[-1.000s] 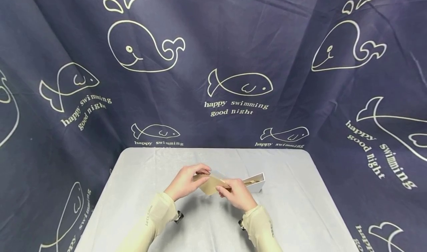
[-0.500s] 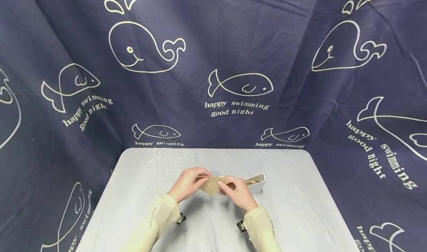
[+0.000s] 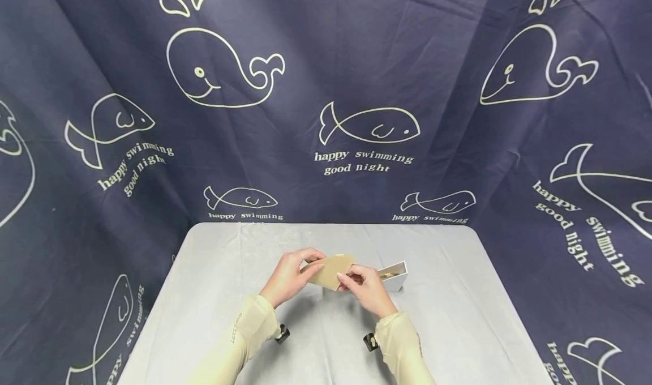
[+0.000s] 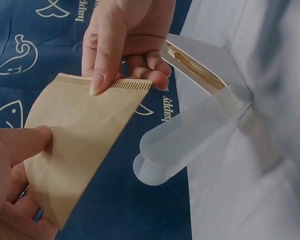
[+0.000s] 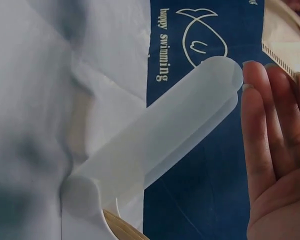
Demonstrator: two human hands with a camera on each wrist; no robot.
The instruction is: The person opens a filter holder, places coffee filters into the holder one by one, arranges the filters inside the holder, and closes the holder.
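Observation:
A tan paper coffee filter (image 3: 327, 272) is stretched between both hands over the table, its crimped seam plain in the left wrist view. My left hand (image 3: 289, 277) grips its left side, thumb on the front face and fingers behind. At the crimped edge, my right hand (image 3: 370, 292) pinches the paper between thumb and fingers. Just beyond the right hand stands a narrow white box (image 3: 396, 283), uncovered at the top. Several more tan filters (image 4: 192, 66) are stacked inside it. The box's translucent lid (image 4: 190, 135) hangs swung out, long and rounded at its end.
A pale cloth covers the table (image 3: 448, 311). Dark blue curtains (image 3: 356, 56) with whale and fish drawings surround its back and sides. Small black devices are strapped under the left sleeve (image 3: 252, 323) and the right sleeve (image 3: 397, 337).
The filter has risen slightly and tilted, so that more of its broad face shows. Both hands have shifted slightly with it and keep their hold. The white box stays in place.

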